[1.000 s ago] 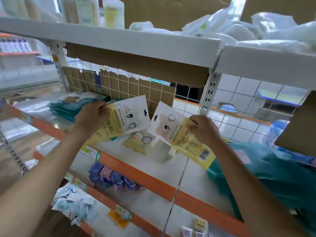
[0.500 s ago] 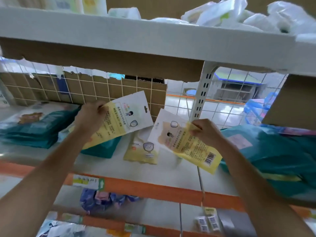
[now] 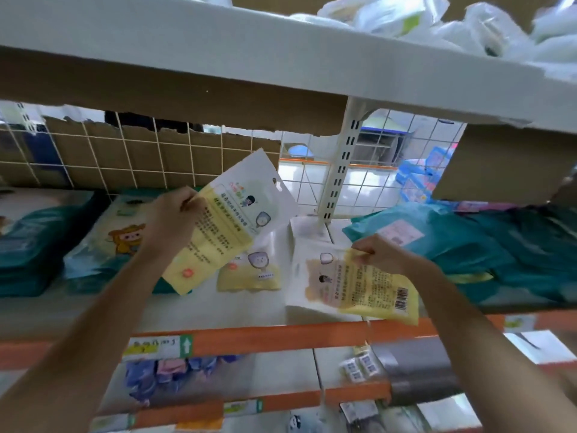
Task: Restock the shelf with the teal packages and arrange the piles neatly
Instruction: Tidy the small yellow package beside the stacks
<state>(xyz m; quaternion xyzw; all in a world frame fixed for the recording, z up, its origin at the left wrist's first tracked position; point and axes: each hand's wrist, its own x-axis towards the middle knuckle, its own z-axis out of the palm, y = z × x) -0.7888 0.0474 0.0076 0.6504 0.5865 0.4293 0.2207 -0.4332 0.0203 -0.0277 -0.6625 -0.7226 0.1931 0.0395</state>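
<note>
Centre of frame: my left hand (image 3: 173, 220) grips a yellow-and-white packet (image 3: 232, 214) by its edge, holding it tilted above the shelf (image 3: 265, 336). Lower right of centre: my right hand (image 3: 379, 254) pinches a second packet (image 3: 356, 287) at its top edge, low over the shelf board. A third packet (image 3: 249, 271) lies flat between them. Teal packages (image 3: 474, 257) are heaped at the right of the frame. A teal stack (image 3: 28, 245) sits at far left, beside a bear-print bag (image 3: 121, 235).
</note>
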